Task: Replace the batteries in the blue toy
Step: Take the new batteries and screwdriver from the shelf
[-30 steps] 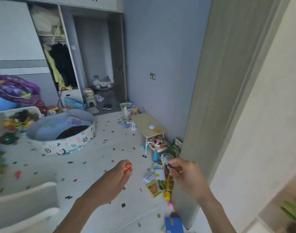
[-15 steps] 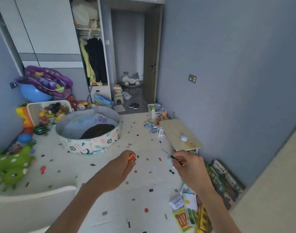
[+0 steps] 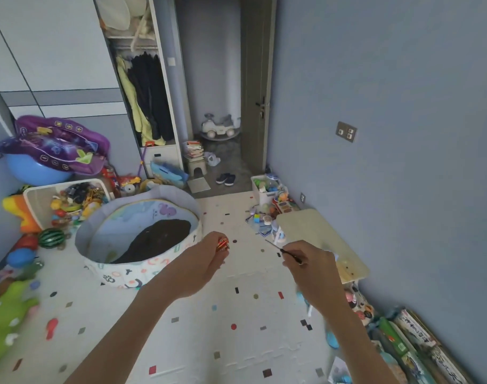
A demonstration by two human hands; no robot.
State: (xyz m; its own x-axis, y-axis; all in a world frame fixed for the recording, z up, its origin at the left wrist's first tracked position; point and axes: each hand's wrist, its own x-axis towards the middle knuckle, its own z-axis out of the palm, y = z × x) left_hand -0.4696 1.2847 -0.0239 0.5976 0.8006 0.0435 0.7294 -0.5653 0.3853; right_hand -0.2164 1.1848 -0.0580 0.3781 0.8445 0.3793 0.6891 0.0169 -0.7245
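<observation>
Left hand [image 3: 198, 268] extends forward on an outstretched arm, gripping red batteries [image 3: 223, 244]; right hand [image 3: 315, 273] — level beside it — pinches a thin screwdriver [image 3: 285, 252]. Both hover above the floor [image 3: 236, 347].

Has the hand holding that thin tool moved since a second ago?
Yes. The right hand, pinching the thin tool, has gone forward into the room: earlier short of the low table, now alongside its left edge.

Mostly hidden: batteries [image 3: 223, 244] in left hand [image 3: 198, 268], screwdriver [image 3: 278, 248] handle in right hand [image 3: 315, 271].
</observation>
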